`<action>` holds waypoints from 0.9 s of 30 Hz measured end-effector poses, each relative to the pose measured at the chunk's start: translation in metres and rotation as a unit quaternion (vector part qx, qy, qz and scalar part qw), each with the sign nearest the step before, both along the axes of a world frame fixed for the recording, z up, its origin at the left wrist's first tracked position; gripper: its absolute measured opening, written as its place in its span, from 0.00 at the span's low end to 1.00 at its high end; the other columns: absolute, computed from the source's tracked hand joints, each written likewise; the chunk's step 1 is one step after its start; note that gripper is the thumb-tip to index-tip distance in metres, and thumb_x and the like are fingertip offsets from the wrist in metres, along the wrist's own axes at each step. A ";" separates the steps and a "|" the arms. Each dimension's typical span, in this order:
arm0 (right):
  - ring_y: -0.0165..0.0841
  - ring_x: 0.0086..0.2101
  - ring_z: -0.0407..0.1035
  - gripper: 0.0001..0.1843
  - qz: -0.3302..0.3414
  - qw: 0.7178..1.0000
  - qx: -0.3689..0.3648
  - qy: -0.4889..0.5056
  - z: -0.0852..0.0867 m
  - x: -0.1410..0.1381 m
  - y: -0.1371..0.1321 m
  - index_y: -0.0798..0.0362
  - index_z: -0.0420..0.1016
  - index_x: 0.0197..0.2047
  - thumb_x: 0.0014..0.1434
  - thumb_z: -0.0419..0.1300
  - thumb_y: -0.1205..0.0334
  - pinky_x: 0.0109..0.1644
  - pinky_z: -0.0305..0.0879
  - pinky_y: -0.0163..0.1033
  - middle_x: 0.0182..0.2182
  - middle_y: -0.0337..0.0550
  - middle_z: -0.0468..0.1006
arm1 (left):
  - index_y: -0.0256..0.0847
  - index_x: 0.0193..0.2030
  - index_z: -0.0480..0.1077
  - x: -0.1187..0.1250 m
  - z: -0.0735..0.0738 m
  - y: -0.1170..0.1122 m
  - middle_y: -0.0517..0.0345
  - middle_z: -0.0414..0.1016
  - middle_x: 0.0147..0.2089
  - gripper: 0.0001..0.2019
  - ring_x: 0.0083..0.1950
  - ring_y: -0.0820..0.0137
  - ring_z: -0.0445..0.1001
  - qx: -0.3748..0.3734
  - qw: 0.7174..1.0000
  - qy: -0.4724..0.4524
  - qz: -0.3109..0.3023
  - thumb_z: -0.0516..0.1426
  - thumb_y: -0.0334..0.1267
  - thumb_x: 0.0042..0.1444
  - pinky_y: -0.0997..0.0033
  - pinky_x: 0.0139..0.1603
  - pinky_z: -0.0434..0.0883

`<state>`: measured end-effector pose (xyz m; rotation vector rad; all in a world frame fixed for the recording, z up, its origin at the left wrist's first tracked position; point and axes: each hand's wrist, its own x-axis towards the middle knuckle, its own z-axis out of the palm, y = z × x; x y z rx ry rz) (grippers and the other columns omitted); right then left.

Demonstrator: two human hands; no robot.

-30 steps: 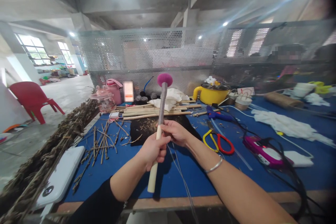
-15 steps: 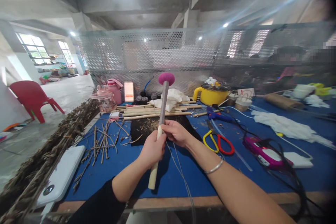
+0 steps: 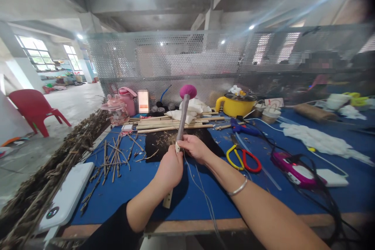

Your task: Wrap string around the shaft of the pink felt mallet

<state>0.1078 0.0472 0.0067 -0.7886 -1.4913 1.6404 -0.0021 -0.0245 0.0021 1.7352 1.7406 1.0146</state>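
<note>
A mallet [image 3: 182, 123] with a round purple head [image 3: 188, 91] points away from me, tilted up over the table. Grey thread wraps its upper shaft tightly; the lower handle [image 3: 167, 200] is bare pale wood with small dark spots. My left hand [image 3: 171, 168] is closed around the bare part. At the lower edge of the wrapping, my right hand [image 3: 195, 147] pinches the shaft with thumb and fingers. Loose grey thread [image 3: 205, 191] hangs from beneath the right hand over the table's front edge. What the right fingertips press underneath is hidden.
Dry twigs [image 3: 114, 156] and a white power bank [image 3: 67, 195] lie left. Scissors [image 3: 243, 158], a blue glue gun [image 3: 244, 128] and a purple device [image 3: 295, 170] with cables lie right. Wooden sticks [image 3: 175, 127], a yellow pot [image 3: 238, 103] and mesh panel [image 3: 187, 58] stand behind.
The mallet has turned about its length, and dark spots on the handle now show. Its purple head has dipped slightly and shifted right. Both hands keep their hold.
</note>
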 end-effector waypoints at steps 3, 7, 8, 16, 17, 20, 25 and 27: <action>0.18 0.13 0.46 0.13 0.023 0.999 -0.015 0.022 -0.001 0.001 0.000 0.58 0.67 0.27 0.46 0.64 0.57 0.16 0.39 0.29 0.15 0.33 0.65 | 0.39 0.38 0.61 0.002 0.003 -0.001 0.55 0.68 0.29 0.07 0.29 0.71 0.69 -0.017 0.993 -0.117 -0.013 0.51 0.38 0.54 0.74 0.30 0.63; 0.18 0.13 0.44 0.17 0.090 0.992 -0.060 0.064 -0.004 0.007 0.004 0.58 0.68 0.35 0.47 0.63 0.55 0.15 0.34 0.29 0.18 0.34 0.67 | 0.43 0.33 0.56 0.004 0.014 -0.004 0.71 0.51 0.19 0.09 0.13 0.81 0.50 -0.146 0.927 -0.335 -0.081 0.51 0.44 0.52 0.81 0.14 0.49; 0.18 0.13 0.42 0.18 0.104 0.989 -0.071 0.075 -0.004 0.009 0.005 0.58 0.68 0.37 0.47 0.63 0.55 0.15 0.32 0.28 0.17 0.32 0.64 | 0.43 0.32 0.54 0.004 0.016 -0.004 0.72 0.50 0.19 0.09 0.12 0.82 0.47 -0.170 0.906 -0.374 -0.103 0.51 0.44 0.52 0.81 0.14 0.47; 0.18 0.12 0.41 0.17 0.034 0.998 -0.044 0.024 -0.001 0.006 0.002 0.56 0.63 0.26 0.44 0.65 0.55 0.14 0.32 0.30 0.10 0.26 0.54 | 0.39 0.32 0.61 0.000 0.000 0.002 0.59 0.66 0.26 0.07 0.25 0.74 0.65 0.009 0.997 -0.071 0.002 0.54 0.39 0.50 0.74 0.27 0.60; 0.18 0.12 0.43 0.17 0.029 0.998 -0.042 0.023 0.000 0.005 0.001 0.57 0.63 0.26 0.43 0.65 0.55 0.15 0.34 0.30 0.11 0.27 0.56 | 0.39 0.32 0.62 -0.001 -0.001 0.002 0.58 0.67 0.27 0.06 0.28 0.73 0.66 0.028 0.999 -0.042 0.004 0.54 0.39 0.50 0.73 0.29 0.61; 0.18 0.12 0.45 0.17 0.039 0.998 -0.045 0.032 0.002 0.004 -0.001 0.57 0.65 0.27 0.43 0.65 0.55 0.15 0.36 0.30 0.13 0.30 0.61 | 0.40 0.29 0.60 0.001 0.001 0.002 0.62 0.63 0.22 0.07 0.22 0.76 0.63 -0.017 0.991 -0.129 -0.040 0.51 0.40 0.53 0.75 0.25 0.60; 0.18 0.13 0.38 0.19 0.104 0.988 -0.071 0.086 0.005 0.013 0.000 0.56 0.66 0.36 0.45 0.65 0.53 0.15 0.30 0.29 0.13 0.26 0.54 | 0.43 0.27 0.50 0.004 0.017 0.000 0.73 0.47 0.15 0.14 0.12 0.81 0.45 -0.202 0.854 -0.447 -0.173 0.51 0.47 0.52 0.81 0.13 0.49; 0.18 0.13 0.37 0.19 0.112 0.987 -0.072 0.088 0.003 0.015 0.002 0.55 0.66 0.36 0.45 0.64 0.52 0.15 0.30 0.29 0.13 0.25 0.52 | 0.43 0.26 0.51 0.002 0.018 0.000 0.73 0.47 0.16 0.15 0.12 0.82 0.45 -0.222 0.834 -0.463 -0.201 0.51 0.49 0.52 0.81 0.13 0.49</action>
